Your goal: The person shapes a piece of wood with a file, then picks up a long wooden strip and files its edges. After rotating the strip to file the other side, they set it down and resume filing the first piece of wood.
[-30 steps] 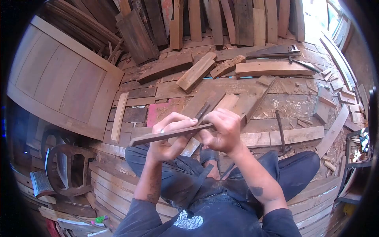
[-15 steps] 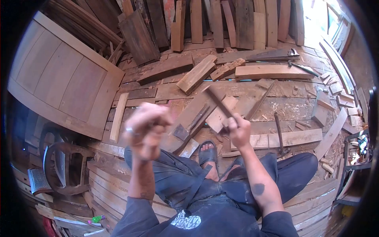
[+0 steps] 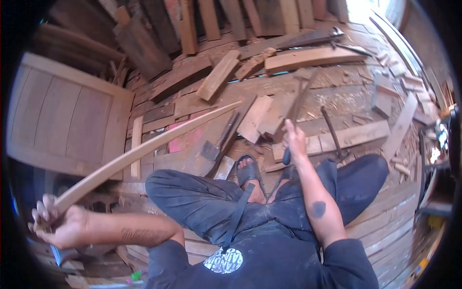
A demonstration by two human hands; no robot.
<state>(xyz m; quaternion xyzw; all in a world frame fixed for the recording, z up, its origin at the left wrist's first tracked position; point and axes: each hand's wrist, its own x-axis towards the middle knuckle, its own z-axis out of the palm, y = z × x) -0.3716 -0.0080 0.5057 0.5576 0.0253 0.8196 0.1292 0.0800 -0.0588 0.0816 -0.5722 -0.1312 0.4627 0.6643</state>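
My left hand [image 3: 60, 226], out at the far left, is closed around one end of a long pale wooden strip [image 3: 139, 150]. This strip curves slightly and narrows to a tip over the middle of the floor. Above my left-side shin, my right hand [image 3: 294, 139] grips a rust-brown flat file [image 3: 297, 98]; the butt of its dark handle shows below my fist. Pieces of sawn wood [image 3: 255, 118] lie on the floor beyond my feet, near the strip's tip.
A panelled wooden door [image 3: 62, 115] leans at the left. On the floor are a hammer [image 3: 332, 130], a hand saw [image 3: 313, 38], a thick beam [image 3: 313, 60], more offcuts and shavings. Boards [image 3: 209, 19] stand along the back.
My left hand has swung from above my knee to the far left, and the pale strip now shows in it. The file has turned from leaning left to pointing away, slightly right.
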